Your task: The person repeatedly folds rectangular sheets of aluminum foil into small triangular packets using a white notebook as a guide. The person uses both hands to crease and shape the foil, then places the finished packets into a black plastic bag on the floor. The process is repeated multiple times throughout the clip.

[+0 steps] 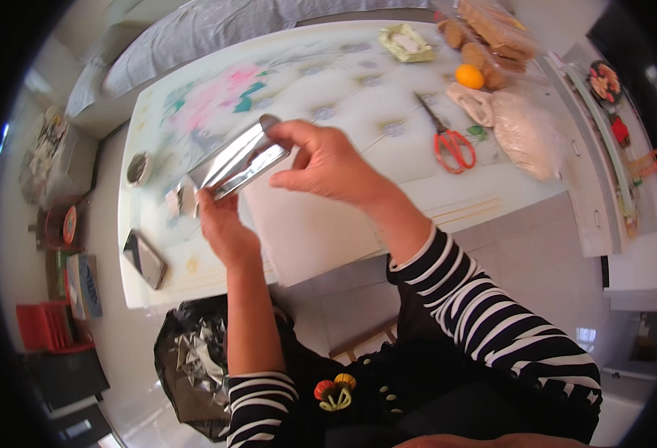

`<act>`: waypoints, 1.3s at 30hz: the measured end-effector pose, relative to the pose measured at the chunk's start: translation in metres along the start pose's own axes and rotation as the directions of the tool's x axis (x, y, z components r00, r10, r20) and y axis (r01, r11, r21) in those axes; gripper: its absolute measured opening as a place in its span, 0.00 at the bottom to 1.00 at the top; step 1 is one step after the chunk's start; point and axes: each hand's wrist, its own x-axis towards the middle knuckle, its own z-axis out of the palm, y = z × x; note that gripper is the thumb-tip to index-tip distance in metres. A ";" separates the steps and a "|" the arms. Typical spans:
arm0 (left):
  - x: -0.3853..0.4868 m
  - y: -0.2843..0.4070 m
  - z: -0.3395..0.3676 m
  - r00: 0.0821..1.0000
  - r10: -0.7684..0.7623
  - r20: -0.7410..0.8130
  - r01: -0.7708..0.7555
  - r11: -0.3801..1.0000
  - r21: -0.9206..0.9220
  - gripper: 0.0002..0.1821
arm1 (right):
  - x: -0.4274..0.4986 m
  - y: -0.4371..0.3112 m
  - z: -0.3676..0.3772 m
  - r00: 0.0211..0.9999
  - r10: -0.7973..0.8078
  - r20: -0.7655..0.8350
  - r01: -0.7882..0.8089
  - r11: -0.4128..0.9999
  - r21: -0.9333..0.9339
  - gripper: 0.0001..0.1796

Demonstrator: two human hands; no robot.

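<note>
My left hand [228, 232] pinches the near left end of a strip of shiny silver foil [241, 159], which is folded lengthwise and held tilted above the table. At its far right end, a corner curls up against the index finger of my right hand [328, 162]. The right thumb stands apart from that finger, below the foil. Beneath both hands lies a large white sheet [317, 229], reaching over the table's near edge. A few small pale scraps [181, 200] are beside my left fingers.
Red-handled scissors [454, 150] lie right on the flower-patterned table [283, 73]. Beyond are an orange fruit [469, 77], a bag of pale grains [524, 134] and packaged food [496, 33]. Left are a small cup [138, 168] and a phone [145, 259]. A black bag [188, 386] holds foil scraps.
</note>
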 end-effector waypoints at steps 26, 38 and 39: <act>0.002 0.008 -0.004 0.979 0.091 0.181 -0.083 0.995 -0.052 0.22 | 0.008 0.014 -0.005 0.982 -0.022 0.190 -0.019 0.977 0.210 0.08; -0.012 0.002 0.013 0.996 0.037 0.084 -0.029 0.994 -0.101 0.18 | 0.008 0.025 0.011 0.845 -0.307 -0.437 0.193 0.939 -0.286 0.19; -0.013 0.001 0.013 0.995 0.030 0.090 -0.022 0.996 -0.090 0.17 | 0.008 0.025 0.011 0.796 -0.399 -0.455 0.198 0.883 -0.426 0.19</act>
